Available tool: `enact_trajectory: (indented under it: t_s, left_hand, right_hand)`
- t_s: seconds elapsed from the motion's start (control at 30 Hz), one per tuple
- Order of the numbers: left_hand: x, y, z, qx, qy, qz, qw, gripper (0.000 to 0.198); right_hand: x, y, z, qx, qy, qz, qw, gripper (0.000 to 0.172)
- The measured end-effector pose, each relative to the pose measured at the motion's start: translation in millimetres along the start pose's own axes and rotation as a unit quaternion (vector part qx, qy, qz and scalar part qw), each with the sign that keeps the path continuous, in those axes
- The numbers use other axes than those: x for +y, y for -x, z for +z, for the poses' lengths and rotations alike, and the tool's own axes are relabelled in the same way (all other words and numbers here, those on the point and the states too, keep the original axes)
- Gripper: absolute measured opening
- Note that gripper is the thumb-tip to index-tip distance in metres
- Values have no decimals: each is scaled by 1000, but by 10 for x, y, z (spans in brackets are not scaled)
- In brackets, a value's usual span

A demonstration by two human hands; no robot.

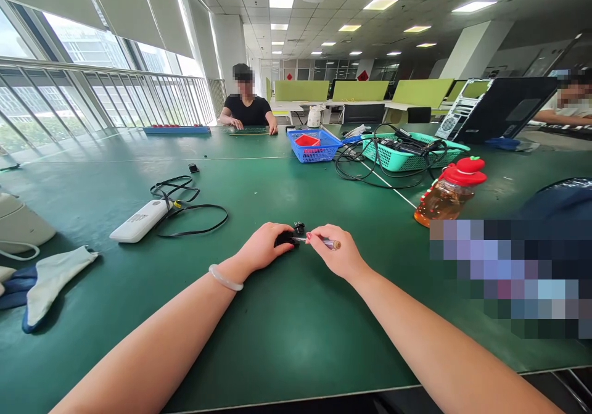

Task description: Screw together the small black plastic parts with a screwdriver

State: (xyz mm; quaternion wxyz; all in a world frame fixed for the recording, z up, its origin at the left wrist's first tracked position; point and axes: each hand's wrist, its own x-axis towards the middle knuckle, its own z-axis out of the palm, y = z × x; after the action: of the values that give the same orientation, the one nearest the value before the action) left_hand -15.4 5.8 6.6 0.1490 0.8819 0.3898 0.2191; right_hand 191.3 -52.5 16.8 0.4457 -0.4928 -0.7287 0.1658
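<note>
In the middle of the green table (296,327), my left hand (259,246) is closed around a small black part (283,239), most of which the fingers hide. My right hand (343,258) pinches a slim screwdriver (333,244) with a brownish handle end. Its metal shaft points left and its tip meets the black part, though the exact contact is too small to make out. Just beyond the fingertips lies another small black piece (300,226) with fine prongs.
Left are a white power bank (141,221) with black cord and a glove (58,278). Ahead stand a blue basket (314,153) and a teal basket (393,162) of cables. A red-capped bottle (446,195) stands right. Across the table sits a person (250,110).
</note>
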Motion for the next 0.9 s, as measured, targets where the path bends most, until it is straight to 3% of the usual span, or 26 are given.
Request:
enact_trajectory:
  t_s: [0.13,0.27,0.37,0.5,0.7,0.9]
  left_hand:
    - [41,11,-34,54,44,3,998,37]
    - [14,11,-29,108,47,-37,992,38]
    - [-40,13,24,110,-24,-103,988,37]
    - [-75,32,91,72,-120,-145,980,37]
    - [-9,29,50,85,-117,-139,980,35]
    - [63,-9,86,63,-56,-54,995,43]
  right_hand:
    - [60,-18,-21,11,-134,56,989,41]
    - [228,-69,-100,80,-240,115,961,49]
    - [350,-105,-139,79,-222,157,959,47]
    - [407,-117,-106,11,-204,185,961,46]
    - [347,-83,-42,-42,-173,168,970,40]
    - [360,-89,-57,1,-178,154,972,50]
